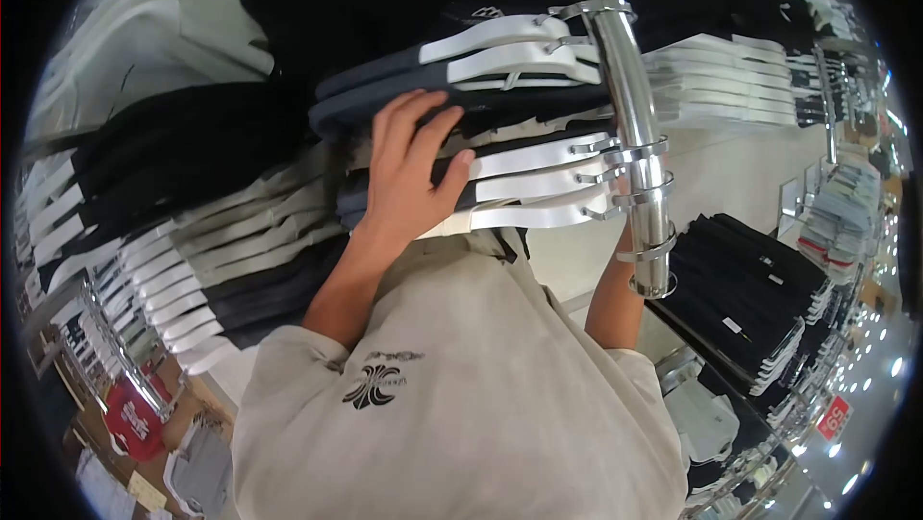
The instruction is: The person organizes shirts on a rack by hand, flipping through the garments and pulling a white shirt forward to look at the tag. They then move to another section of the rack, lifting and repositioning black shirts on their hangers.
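Observation:
My left hand (415, 160) reaches over garments on white hangers, its thumb and fingers apart. The fingertips rest on a dark blue-grey garment (375, 97), and the thumb lies beside the ends of the lower white hangers (543, 182). Above it, two more white hangers (524, 61) hook onto a chrome rail (635, 107) that runs down the right of centre. My right forearm (615, 304) rises behind the lower end of that rail; the right hand is hidden there, so what it touches cannot be made out.
Black and beige garments (260, 222) hang at the left. Dark garments (750, 280) hang in a stack at the right, with a red price sign (835, 417) below them. A second chrome rail (125, 357) and a red garment (137, 414) show at the lower left.

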The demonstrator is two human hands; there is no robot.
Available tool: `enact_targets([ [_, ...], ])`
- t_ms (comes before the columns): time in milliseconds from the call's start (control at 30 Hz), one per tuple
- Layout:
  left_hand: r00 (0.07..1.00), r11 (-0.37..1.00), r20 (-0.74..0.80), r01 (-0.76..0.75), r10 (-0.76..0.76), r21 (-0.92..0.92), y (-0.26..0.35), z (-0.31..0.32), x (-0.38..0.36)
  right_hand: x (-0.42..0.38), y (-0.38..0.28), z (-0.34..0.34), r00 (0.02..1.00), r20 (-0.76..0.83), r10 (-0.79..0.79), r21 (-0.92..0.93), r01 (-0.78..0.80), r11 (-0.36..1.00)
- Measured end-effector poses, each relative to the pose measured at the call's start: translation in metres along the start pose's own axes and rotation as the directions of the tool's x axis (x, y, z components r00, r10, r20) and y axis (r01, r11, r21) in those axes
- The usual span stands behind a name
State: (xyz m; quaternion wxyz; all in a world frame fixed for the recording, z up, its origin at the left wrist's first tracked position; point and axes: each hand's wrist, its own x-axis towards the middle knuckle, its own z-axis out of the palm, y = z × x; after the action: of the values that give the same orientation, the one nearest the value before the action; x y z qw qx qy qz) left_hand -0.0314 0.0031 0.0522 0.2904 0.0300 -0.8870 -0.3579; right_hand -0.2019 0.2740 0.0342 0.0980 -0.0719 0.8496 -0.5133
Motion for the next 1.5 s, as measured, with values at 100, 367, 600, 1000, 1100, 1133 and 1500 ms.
enact_targets([
  [100,0.995,0.99,-0.099,0.013,0.001,0.139,0.001,0.01,-0.008,0.013,0.036,-0.004,0.975,0.035,-0.219,-0.203,0.222,0.954],
  [367,0.99,0.941,-0.048,0.14,-0.131,0.308,-0.001,0.024,-0.002,-0.001,-0.029,0.002,0.939,-0.014,-0.344,-0.286,0.326,0.901],
  [600,0.998,0.947,-0.049,0.064,-0.051,0.315,-0.019,0.016,-0.005,0.001,-0.02,0.009,0.927,0.045,-0.372,-0.335,0.365,0.869],
  [1000,0.997,0.9,-0.076,0.061,-0.031,0.431,-0.017,0.013,-0.003,-0.004,-0.016,0.01,0.921,0.046,-0.387,-0.29,0.383,0.877],
  [1100,0.993,0.872,-0.058,0.12,-0.105,0.475,-0.002,0.009,0.0,-0.001,-0.017,0.009,0.894,0.014,-0.449,-0.28,0.434,0.856],
  [1133,0.989,0.867,-0.055,0.144,-0.134,0.477,0.001,0.009,-0.002,-0.003,-0.017,0.009,0.898,0.017,-0.439,-0.256,0.429,0.866],
  [1500,0.971,0.865,-0.093,0.24,-0.222,0.44,-0.001,0.017,-0.006,-0.007,-0.014,0.006,0.966,0.0,-0.26,-0.081,0.259,0.962],
])
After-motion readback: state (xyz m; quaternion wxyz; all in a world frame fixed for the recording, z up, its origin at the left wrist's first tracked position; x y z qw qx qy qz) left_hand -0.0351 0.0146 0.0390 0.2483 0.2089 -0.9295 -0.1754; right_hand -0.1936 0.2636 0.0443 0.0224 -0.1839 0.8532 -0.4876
